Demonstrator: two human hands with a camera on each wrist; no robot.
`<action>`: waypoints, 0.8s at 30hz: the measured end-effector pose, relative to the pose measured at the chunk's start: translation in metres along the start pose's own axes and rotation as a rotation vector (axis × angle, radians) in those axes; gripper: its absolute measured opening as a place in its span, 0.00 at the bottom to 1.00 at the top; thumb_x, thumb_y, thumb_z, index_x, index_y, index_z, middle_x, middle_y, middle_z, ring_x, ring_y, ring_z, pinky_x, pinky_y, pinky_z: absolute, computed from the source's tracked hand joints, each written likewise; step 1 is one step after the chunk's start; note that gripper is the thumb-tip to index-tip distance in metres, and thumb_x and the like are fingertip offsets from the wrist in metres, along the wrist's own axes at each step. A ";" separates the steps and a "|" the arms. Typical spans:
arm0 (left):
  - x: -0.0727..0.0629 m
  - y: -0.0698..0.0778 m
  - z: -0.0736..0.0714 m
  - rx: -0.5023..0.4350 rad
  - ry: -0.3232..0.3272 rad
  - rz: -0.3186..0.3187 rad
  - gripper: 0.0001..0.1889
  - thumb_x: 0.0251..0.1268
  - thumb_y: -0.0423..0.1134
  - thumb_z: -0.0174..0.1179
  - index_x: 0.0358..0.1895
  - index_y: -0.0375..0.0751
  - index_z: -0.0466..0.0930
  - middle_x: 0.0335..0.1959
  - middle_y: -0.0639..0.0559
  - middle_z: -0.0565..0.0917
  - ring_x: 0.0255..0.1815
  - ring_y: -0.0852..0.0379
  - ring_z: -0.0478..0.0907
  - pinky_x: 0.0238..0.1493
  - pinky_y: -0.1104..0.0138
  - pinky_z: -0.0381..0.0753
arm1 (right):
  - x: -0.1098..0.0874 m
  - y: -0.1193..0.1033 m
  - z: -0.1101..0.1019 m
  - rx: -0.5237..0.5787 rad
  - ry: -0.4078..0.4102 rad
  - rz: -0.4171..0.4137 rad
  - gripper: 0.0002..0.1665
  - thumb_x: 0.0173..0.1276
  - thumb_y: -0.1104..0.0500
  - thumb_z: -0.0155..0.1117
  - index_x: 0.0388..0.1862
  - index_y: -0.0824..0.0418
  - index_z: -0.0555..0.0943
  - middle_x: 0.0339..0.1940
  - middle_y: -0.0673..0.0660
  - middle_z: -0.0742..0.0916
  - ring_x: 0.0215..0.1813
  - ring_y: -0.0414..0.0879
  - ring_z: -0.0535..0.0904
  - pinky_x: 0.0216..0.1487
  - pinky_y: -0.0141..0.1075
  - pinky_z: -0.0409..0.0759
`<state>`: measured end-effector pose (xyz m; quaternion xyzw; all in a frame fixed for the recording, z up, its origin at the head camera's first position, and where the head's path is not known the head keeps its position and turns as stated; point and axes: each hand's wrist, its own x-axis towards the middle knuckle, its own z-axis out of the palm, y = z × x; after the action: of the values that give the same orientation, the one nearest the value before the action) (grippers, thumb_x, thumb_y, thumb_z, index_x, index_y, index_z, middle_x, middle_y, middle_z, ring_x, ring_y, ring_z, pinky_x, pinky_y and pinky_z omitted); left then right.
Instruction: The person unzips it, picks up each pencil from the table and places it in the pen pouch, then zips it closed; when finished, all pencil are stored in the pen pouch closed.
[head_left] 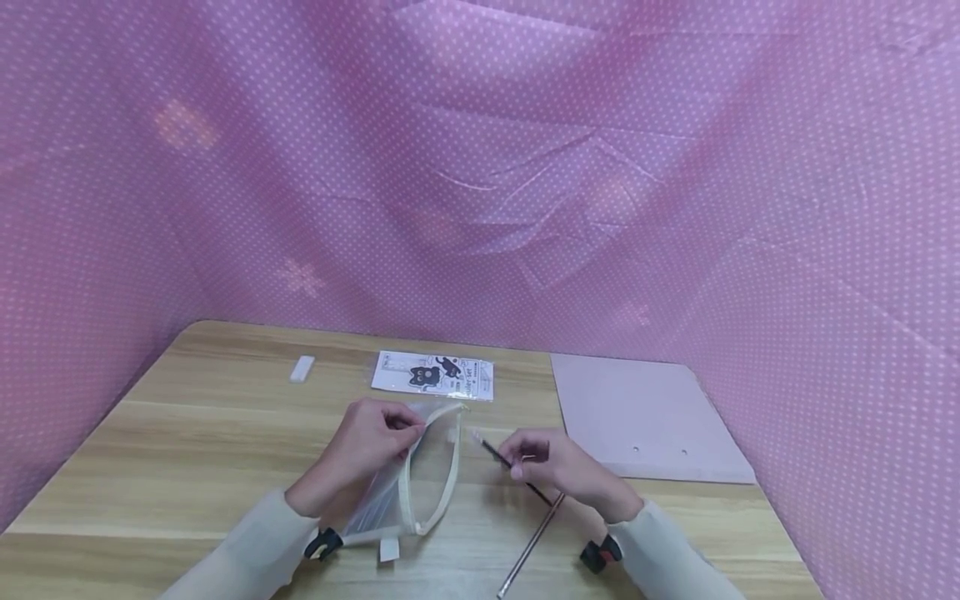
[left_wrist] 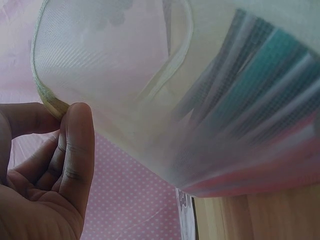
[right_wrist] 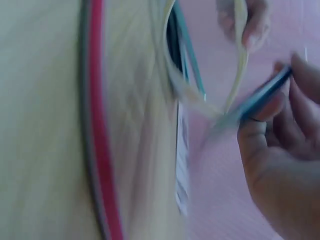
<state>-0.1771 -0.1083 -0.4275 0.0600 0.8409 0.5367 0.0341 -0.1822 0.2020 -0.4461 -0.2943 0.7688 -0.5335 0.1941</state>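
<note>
My left hand (head_left: pixel 375 437) pinches the pale zip edge of a see-through mesh pouch (head_left: pixel 375 500) between thumb and fingertip. The pouch's mouth gapes toward the right, and several teal, dark and red sticks (left_wrist: pixel 250 75) show through its mesh in the left wrist view. In my right hand (head_left: pixel 551 462) is a slim dark pencil (head_left: pixel 495 453) with a translucent end, pointing toward the pouch mouth. That end is blurred in the right wrist view and looks close to the zip edge. A reddish striped pencil (head_left: pixel 528 550) lies on the table below the right hand.
A white eraser-like block (head_left: pixel 302 368) lies at the back left of the wooden table (head_left: pixel 187 467). Behind the pouch is a flat packet with black cat pictures (head_left: pixel 431 375). A pale pink board (head_left: pixel 645 417) with two small holes lies right. Pink dotted cloth (head_left: pixel 525 167) surrounds the table.
</note>
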 end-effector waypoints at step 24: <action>0.000 0.000 -0.001 0.003 0.006 0.010 0.06 0.60 0.32 0.69 0.38 0.35 0.89 0.30 0.44 0.90 0.21 0.58 0.82 0.23 0.68 0.85 | 0.047 0.004 0.057 0.609 -0.020 0.291 0.12 0.67 0.66 0.60 0.49 0.66 0.80 0.34 0.46 0.88 0.29 0.35 0.80 0.32 0.26 0.83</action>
<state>-0.1776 -0.1088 -0.4273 0.0625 0.8417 0.5356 0.0289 -0.1834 0.1315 -0.4699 -0.1153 0.6061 -0.7025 0.3547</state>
